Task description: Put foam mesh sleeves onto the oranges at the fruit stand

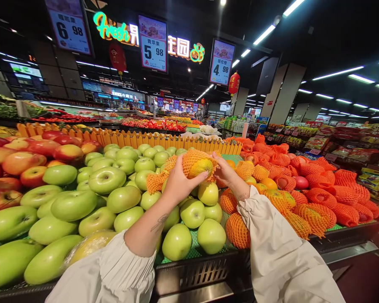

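An orange [202,167] in a stretchy orange foam net [192,156] is held up over the green apples. My left hand [181,179] wraps round it from the left, thumb along its near side. At its right end, the fingers of my right hand [225,169] are closed on the net's edge; their tips are partly hidden. Part of the fruit's yellow-orange peel shows bare. Another piece of orange foam net [155,182] lies on the apples left of my left hand. Green apples [192,213] sit below my hands, and netted oranges [238,230] lie under my right forearm.
Red apples [25,162] are heaped at the left. Fruit in red foam nets [322,195] fills the right side. A low yellow picket fence [129,139] runs behind the fruit, and the black display edge [205,271] is in front. Price signs [153,45] hang overhead.
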Motion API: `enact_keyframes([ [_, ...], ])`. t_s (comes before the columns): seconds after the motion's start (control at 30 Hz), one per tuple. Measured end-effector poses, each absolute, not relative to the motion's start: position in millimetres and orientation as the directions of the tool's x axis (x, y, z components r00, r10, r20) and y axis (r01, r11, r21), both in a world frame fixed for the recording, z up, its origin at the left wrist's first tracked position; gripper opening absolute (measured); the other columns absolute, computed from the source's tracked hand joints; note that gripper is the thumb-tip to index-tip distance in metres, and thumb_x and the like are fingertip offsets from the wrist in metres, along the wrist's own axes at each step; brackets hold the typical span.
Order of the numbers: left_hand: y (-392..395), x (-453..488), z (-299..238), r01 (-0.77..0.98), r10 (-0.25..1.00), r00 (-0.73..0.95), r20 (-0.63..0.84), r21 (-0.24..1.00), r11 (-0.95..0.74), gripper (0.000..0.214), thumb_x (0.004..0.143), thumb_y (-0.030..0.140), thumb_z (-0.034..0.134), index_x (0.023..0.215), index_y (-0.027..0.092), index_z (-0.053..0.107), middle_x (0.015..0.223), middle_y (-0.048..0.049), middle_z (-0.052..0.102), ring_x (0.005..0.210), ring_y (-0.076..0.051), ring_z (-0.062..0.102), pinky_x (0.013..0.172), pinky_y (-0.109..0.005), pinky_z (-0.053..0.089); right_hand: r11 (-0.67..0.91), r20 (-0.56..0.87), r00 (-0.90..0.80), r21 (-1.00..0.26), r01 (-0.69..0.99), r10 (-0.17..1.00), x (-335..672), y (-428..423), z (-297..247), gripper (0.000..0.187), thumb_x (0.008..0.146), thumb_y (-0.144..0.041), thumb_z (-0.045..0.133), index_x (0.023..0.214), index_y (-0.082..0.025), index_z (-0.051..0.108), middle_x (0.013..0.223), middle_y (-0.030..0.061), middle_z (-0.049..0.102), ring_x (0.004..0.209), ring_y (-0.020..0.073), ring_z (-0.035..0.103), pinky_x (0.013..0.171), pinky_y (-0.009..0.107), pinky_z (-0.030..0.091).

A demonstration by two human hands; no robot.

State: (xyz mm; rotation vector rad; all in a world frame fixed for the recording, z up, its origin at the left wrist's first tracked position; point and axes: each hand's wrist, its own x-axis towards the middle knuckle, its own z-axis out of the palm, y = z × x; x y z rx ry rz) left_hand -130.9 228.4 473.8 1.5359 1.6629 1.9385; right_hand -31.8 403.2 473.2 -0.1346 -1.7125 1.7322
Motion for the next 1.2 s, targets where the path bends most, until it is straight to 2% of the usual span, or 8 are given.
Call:
enact_keyframes([
  [0.17,230.9,-133.1,469.0,0.541,0.708,-0.44,0.552,0.793,-0.282,0.09,0.069,0.053,0.084,0.141,0.019,0.042,0.139,-0.0168,0.062,0.129,-0.035,0.061,0.113,-0.051,0.046,0.052,0.445,-0.705,-0.862,-0.504,0.552,-28.8,397.3,479.1,0.05,0.052,-0.05,0.098,0.081,-0.022,0.07,0.082,-0.0027,0.072,0.076,0.0125,0.066,0.074,0.024,0.056],
  [0.43,225.4,-128.3,473.2,0.594,0.737,-0.413,0.534,0.772,-0.226,0.105,0.068,0.052,0.085,0.152,0.017,0.034,0.148,-0.0198,0.055,0.138,-0.037,0.054,0.121,-0.054,0.037,0.005,0.402,-0.685,-0.864,-0.503,0.608,-30.7,391.0,480.9,0.051,0.053,-0.053,0.097,0.08,-0.021,0.068,0.083,-0.0022,0.068,0.076,0.0124,0.061,0.07,0.023,0.053],
  [0.53,225.6,-128.1,473.2,0.598,0.744,-0.41,0.528,0.771,-0.217,0.107,0.067,0.051,0.086,0.153,0.016,0.033,0.147,-0.0202,0.055,0.137,-0.038,0.054,0.121,-0.054,0.037,0.104,0.434,-0.682,-0.877,-0.469,0.589,-31.3,392.2,480.8,0.054,0.055,-0.056,0.096,0.084,-0.021,0.068,0.087,-0.0009,0.068,0.079,0.0135,0.061,0.074,0.025,0.052],
  [0.67,228.4,-129.6,471.5,0.572,0.72,-0.443,0.534,0.787,-0.231,0.109,0.065,0.051,0.088,0.153,0.018,0.033,0.15,-0.0201,0.052,0.141,-0.038,0.051,0.121,-0.053,0.037,0.457,0.631,-0.483,-0.775,-0.437,0.607,-28.4,395.0,481.7,0.045,0.072,-0.06,0.083,0.091,-0.023,0.067,0.087,0.0011,0.065,0.084,0.0173,0.06,0.083,0.032,0.051],
  [0.87,233.8,-134.6,468.6,0.526,0.623,-0.543,0.563,0.807,-0.27,0.11,0.065,0.055,0.088,0.153,0.019,0.033,0.156,-0.0199,0.045,0.143,-0.035,0.049,0.121,-0.05,0.038,0.69,0.836,-0.492,-0.507,-0.517,0.245,-9.5,385.4,486.2,0.049,0.092,-0.063,0.059,0.128,-0.03,0.063,0.118,0.0061,0.066,0.112,0.0257,0.062,0.103,0.043,0.049],
  [1.0,236.8,-137.3,467.0,0.418,0.631,-0.558,0.54,0.839,-0.349,0.098,0.068,0.055,0.087,0.145,0.018,0.038,0.147,-0.0182,0.054,0.133,-0.032,0.057,0.115,-0.048,0.045,0.831,0.823,-0.568,-0.311,-0.461,-0.008,-5.0,376.9,489.9,0.086,0.075,-0.071,0.079,0.146,-0.031,0.052,0.143,0.0101,0.056,0.134,0.0326,0.053,0.119,0.05,0.04],
  [1.07,237.6,-137.6,467.1,0.391,0.636,-0.557,0.534,0.844,-0.366,0.092,0.068,0.055,0.086,0.14,0.018,0.042,0.141,-0.0168,0.058,0.128,-0.031,0.06,0.111,-0.046,0.048,0.888,0.804,-0.592,-0.224,-0.402,-0.066,-7.9,375.4,489.8,0.101,0.062,-0.063,0.092,0.148,-0.031,0.05,0.149,0.0115,0.052,0.141,0.035,0.047,0.124,0.052,0.035],
  [1.2,237.8,-135.8,469.0,0.362,0.661,-0.556,0.504,0.863,-0.353,0.091,0.065,0.053,0.088,0.136,0.017,0.044,0.138,-0.0167,0.06,0.126,-0.031,0.062,0.111,-0.046,0.049,0.914,0.803,-0.593,-0.193,-0.356,-0.061,-15.2,377.3,485.0,0.086,0.071,-0.046,0.089,0.144,-0.029,0.048,0.145,0.0122,0.056,0.134,0.0328,0.055,0.117,0.052,0.043],
])
